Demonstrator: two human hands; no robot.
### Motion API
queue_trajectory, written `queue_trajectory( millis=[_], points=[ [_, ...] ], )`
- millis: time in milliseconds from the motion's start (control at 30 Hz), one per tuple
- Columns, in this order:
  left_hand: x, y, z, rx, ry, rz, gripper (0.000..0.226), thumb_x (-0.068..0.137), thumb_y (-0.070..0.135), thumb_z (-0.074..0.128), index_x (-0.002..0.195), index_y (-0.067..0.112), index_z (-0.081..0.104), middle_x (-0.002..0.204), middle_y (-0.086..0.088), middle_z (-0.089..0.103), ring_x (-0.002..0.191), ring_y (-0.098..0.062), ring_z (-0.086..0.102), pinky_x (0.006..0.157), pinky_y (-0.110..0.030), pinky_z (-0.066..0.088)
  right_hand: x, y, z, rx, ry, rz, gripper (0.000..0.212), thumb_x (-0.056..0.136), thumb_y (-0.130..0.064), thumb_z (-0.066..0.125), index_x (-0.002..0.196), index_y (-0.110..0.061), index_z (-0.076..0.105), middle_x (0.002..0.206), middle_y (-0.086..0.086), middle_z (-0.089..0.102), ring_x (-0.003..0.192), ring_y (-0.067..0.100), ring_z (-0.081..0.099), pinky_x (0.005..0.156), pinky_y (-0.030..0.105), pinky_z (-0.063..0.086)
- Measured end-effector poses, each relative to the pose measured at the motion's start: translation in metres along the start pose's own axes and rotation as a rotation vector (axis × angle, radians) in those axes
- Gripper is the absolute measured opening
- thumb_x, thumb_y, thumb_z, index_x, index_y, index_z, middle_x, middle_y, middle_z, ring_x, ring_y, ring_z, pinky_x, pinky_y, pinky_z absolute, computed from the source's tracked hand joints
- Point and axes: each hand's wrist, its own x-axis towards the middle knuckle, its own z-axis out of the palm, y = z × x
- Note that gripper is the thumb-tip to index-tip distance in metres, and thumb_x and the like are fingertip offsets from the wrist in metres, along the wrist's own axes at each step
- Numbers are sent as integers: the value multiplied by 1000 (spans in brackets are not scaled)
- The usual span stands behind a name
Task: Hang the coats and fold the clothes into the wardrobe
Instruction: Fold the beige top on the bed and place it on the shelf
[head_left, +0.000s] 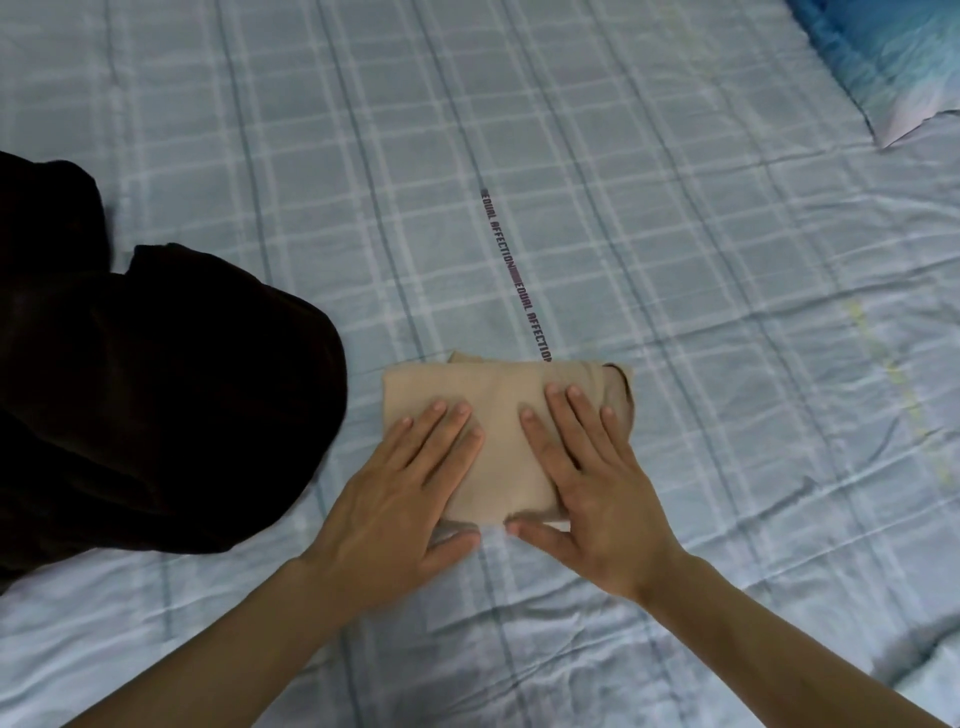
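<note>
A folded tan garment (498, 415) lies flat on a bed (675, 260) covered in a pale blue checked sheet, pressed under a person's two hands, low and just right of centre in the head view. The left hand (410, 493) rests at the garment's 7 o'clock corner, the right hand (587, 483) at its 5 o'clock corner; both have straight, spread fingers lying flat on the cloth, gripping nothing, with the thumbs just off the near edge and almost meeting on the sheet. The cloth looks thin, soft and light, likely to sag and come unfolded if lifted by one edge; a sound hold would be both hands slid under the near fold from either side, carrying the packet level. The far right corner, at 1 o'clock from the right hand, shows loose layers that may slip out. A heap of dark clothing (156, 389) sits just beside the garment at 9 o'clock, apart from it. A blue pillow (893, 57) lies well away at 1 o'clock. No wardrobe is in view.
</note>
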Motion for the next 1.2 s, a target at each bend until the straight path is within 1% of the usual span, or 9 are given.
queue_trajectory(
  millis=[167, 333, 433, 533, 633, 733, 1000, 1133, 1200],
  points=[
    [8, 8, 4, 11, 68, -35, 86, 86, 47, 58, 156, 8, 26, 165, -13, 16, 154, -29, 10, 120, -54, 23, 6, 0, 5, -62, 32, -19, 84, 90, -65, 49, 157, -20, 27, 165, 17, 13, 154, 34, 8, 121, 59, 16],
    [13, 10, 5, 89, 149, -39, 68, 83, 22, 56, 147, 6, 43, 155, -18, 40, 145, -36, 35, 114, -55, 36, 4, -2, 15, -109, 136, -35, 77, 89, -23, 74, 154, -17, 34, 161, 21, 25, 151, 36, 19, 119, 56, 26],
    [19, 10, 2, 107, 267, -26, 52, 83, 6, 43, 132, 7, 62, 137, -16, 60, 128, -37, 57, 104, -52, 48, 7, -1, 15, -108, 190, -24, 75, 83, -7, 75, 151, -17, 42, 157, 21, 35, 148, 38, 27, 117, 56, 31],
    [20, 11, -10, 124, 303, -9, 46, 77, 5, 59, 122, 9, 68, 125, -12, 68, 114, -33, 66, 92, -43, 53, 13, -1, 3, -79, 209, -26, 63, 78, -5, 79, 137, -15, 59, 143, 21, 53, 136, 42, 46, 107, 57, 44],
    [22, 19, -43, 65, 264, -42, 65, 54, -1, 84, 116, 9, 69, 114, -9, 71, 97, -30, 71, 75, -39, 57, 18, -5, -26, -34, 163, 12, 64, 68, -7, 85, 127, -16, 63, 131, 14, 62, 125, 40, 57, 98, 52, 52],
    [23, 36, -94, 72, 277, -65, 66, 51, -6, 82, 113, 9, 67, 110, -8, 72, 89, -30, 72, 64, -38, 59, 23, -14, -70, 0, 156, -10, 66, 65, -8, 85, 126, -18, 62, 129, 12, 63, 120, 37, 59, 91, 53, 56],
    [-27, 106, -223, 195, 424, -172, 60, 56, -9, 81, 112, 11, 69, 108, -4, 72, 87, -27, 70, 59, -34, 55, 5, -64, -197, 14, 258, -147, 59, 71, -11, 80, 127, -15, 62, 130, 13, 62, 121, 37, 59, 92, 51, 56],
    [-71, 153, -295, 228, 502, -295, 55, 65, 6, 87, 115, 16, 66, 110, -2, 71, 92, -25, 69, 61, -34, 54, -16, -109, -276, 38, 327, -220, 53, 76, -14, 79, 127, -17, 63, 131, 10, 62, 120, 32, 61, 89, 44, 56],
    [-96, 174, -334, 278, 543, -334, 38, 75, 13, 74, 113, 15, 69, 109, -4, 72, 91, -26, 70, 62, -34, 54, -24, -134, -312, 24, 365, -282, 50, 79, -16, 77, 126, -18, 64, 131, 9, 62, 120, 31, 61, 88, 42, 56]
  ],
)
